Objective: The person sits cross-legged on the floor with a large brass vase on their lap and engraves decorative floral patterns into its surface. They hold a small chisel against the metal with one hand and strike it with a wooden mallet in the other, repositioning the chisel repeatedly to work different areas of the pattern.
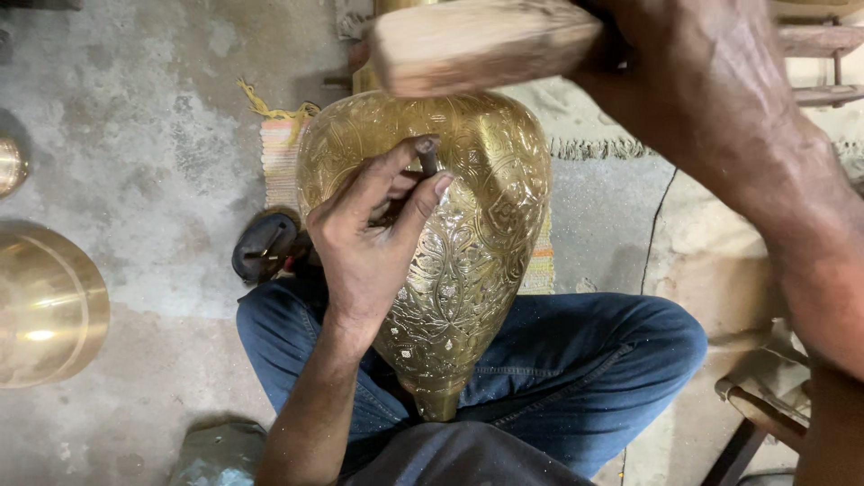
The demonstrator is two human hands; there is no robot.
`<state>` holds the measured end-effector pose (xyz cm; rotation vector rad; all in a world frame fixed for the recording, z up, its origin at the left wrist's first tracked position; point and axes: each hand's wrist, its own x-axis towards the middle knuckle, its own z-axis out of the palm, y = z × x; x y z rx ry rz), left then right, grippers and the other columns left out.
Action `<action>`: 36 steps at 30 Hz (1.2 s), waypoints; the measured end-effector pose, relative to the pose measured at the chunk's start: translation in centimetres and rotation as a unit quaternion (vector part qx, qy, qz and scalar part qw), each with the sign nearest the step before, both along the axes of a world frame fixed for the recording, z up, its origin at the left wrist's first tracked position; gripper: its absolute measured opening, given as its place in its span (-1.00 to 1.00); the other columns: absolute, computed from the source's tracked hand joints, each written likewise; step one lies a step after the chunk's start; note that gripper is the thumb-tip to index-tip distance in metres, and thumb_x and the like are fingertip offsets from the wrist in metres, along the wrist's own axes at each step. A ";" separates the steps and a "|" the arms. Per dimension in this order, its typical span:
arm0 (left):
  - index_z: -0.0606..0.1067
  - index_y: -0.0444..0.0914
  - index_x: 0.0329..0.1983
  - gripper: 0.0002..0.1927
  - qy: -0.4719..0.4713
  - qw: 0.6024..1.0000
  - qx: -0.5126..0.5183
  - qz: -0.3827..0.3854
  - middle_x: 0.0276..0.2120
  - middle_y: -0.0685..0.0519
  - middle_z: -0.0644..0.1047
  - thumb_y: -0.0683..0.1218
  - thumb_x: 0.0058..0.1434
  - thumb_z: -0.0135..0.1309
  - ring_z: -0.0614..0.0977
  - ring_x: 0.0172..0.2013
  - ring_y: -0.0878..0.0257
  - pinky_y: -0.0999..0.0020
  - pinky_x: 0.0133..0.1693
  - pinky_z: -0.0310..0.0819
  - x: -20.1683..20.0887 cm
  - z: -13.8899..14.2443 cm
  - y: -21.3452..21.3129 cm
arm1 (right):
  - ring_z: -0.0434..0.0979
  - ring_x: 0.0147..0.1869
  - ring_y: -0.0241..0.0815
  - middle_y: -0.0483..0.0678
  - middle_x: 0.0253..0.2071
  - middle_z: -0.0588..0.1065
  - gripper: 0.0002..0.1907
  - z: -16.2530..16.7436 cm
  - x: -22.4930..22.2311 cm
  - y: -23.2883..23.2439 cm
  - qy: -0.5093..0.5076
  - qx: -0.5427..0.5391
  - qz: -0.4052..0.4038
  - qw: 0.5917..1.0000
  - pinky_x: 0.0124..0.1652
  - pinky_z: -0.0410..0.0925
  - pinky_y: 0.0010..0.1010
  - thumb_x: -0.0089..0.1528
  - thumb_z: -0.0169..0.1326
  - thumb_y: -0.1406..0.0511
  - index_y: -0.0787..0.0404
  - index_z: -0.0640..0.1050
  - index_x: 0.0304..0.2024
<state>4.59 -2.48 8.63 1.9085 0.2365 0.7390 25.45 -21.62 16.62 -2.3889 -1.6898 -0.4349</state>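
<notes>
A large brass vase (477,243) with engraved floral patterns lies across my lap, its narrow neck toward my body. My left hand (373,234) rests on its shoulder and pinches a small dark metal chisel (428,155) upright against the surface. My right hand (693,72) is raised above the vase and grips a wooden mallet (477,45), whose blurred block head hangs over the chisel. My legs in blue jeans (585,369) are crossed under the vase.
A plain brass bowl (45,306) sits at the left edge on the concrete floor, a smaller brass piece (9,166) above it. A woven mat (279,157) lies behind the vase. A dark sandal (263,245) is beside my knee. A wooden stool (765,405) stands lower right.
</notes>
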 end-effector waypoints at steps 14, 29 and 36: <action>0.57 -0.25 0.13 -0.68 0.002 1.000 -0.008 0.008 -0.13 0.01 0.69 -0.18 0.32 0.31 0.77 -0.19 0.30 0.44 -0.18 0.76 -0.2 -0.9 -0.1 | 0.62 -0.20 -0.25 -0.01 -0.26 0.55 -0.90 0.5 -0.2 1.6 0.183 0.077 0.041 0.979 -0.23 0.53 -0.46 0.46 0.17 0.38 0.34 0.57 -0.05; 0.57 -0.22 0.17 -0.64 -0.002 1.000 0.004 0.000 -0.13 0.02 0.69 -0.16 0.33 0.32 0.77 -0.20 0.32 0.48 -0.21 0.77 0.0 -1.4 0.2 | 0.58 -0.32 -0.13 0.07 -0.35 0.54 -0.85 0.6 -0.5 2.2 0.152 0.006 0.010 0.988 -0.35 0.50 -0.34 0.37 0.25 0.38 0.36 0.57 -0.10; 0.57 -0.20 0.12 -0.68 0.004 1.000 0.019 -0.004 -0.13 0.03 0.68 -0.15 0.32 0.33 0.77 -0.18 0.31 0.44 -0.15 0.77 0.0 -1.3 0.3 | 0.65 -0.12 -0.10 0.08 -0.22 0.57 -0.79 0.2 -0.9 1.7 0.176 0.056 0.065 0.981 -0.16 0.55 -0.33 0.38 0.25 0.37 0.38 0.51 -0.04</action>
